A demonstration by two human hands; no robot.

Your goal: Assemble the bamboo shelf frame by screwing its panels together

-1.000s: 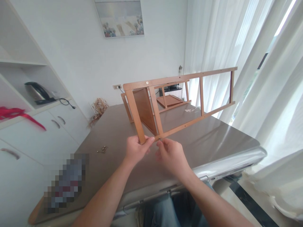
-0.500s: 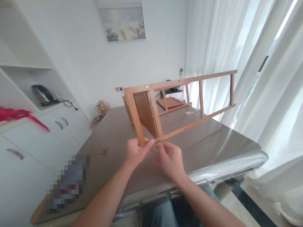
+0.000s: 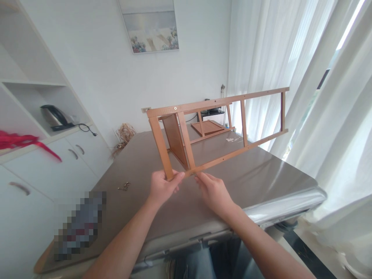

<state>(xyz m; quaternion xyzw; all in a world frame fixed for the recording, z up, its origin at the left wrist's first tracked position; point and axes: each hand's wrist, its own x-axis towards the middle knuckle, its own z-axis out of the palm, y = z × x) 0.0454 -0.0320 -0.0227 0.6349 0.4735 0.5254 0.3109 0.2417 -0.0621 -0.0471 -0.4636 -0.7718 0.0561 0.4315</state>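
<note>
A long brown wooden frame (image 3: 221, 102) with several upright slats and a solid panel stands on edge on the grey-brown table (image 3: 261, 170). My left hand (image 3: 162, 186) is closed round the bottom of the frame's near corner post. My right hand (image 3: 213, 190) is beside it, fingers pinched at the lower rail's near end; anything held between them is too small to name. A few small brass screws (image 3: 124, 186) lie on the table to the left of my left hand.
More wooden panels (image 3: 209, 126) lie at the table's far end. White cabinets with a kettle (image 3: 52, 115) and a red ribbon (image 3: 26, 140) stand on the left. White curtains (image 3: 319, 97) hang on the right. A blurred object (image 3: 78, 224) lies near the table's left corner.
The frame's near end has shifted slightly left and tilted. My right hand's fingers moved up along the lower rail's end. My left hand keeps its hold on the post.
</note>
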